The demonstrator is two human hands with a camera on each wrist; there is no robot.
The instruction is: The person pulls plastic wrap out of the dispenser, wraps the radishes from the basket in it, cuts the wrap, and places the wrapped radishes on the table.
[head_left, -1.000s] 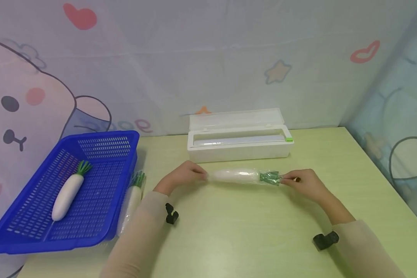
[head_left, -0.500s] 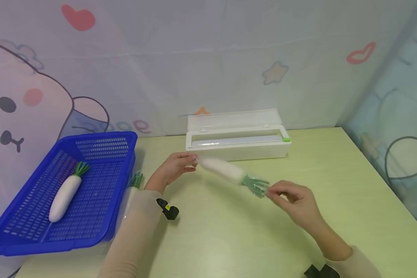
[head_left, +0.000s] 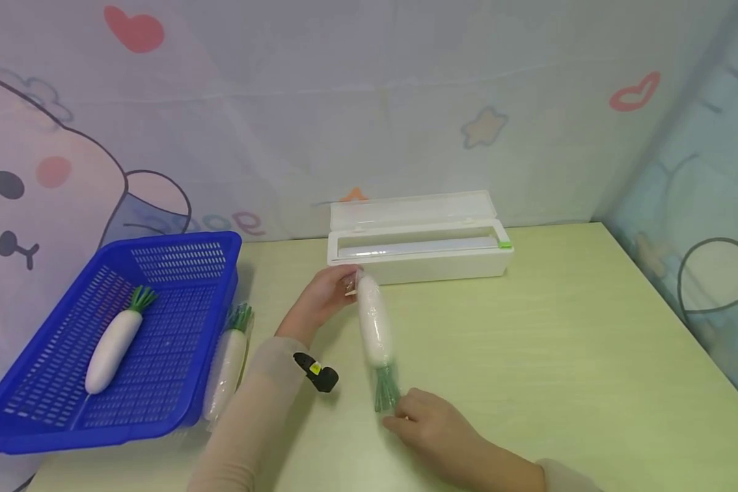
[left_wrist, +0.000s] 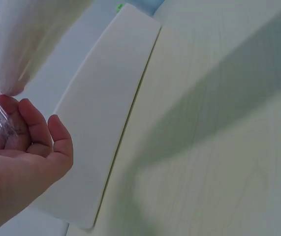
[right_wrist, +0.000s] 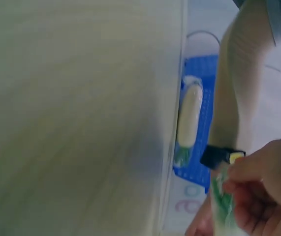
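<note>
A white radish with green tops (head_left: 376,328), wrapped in clear plastic film, hangs between my two hands, its root end away from me and its leaves toward me. My left hand (head_left: 324,297) pinches the twisted film at the root tip; in the left wrist view the gathered film (left_wrist: 1,120) shows between thumb and fingers. My right hand (head_left: 436,430) pinches the film end beyond the leaves. The right wrist view has the green leaves (right_wrist: 221,201) right at the right fingertips.
A blue basket (head_left: 221,321) at left holds an unwrapped white radish (head_left: 113,352). Beside it on the table lies another film-wrapped radish (head_left: 227,369). A white cling film box (head_left: 430,265) stands behind the hands, lid up, roll inside.
The wrapped radish has been lifted off the table and swung from lying crosswise to pointing lengthwise. My right hand has moved left and toward me; the left hand stays near the box.
</note>
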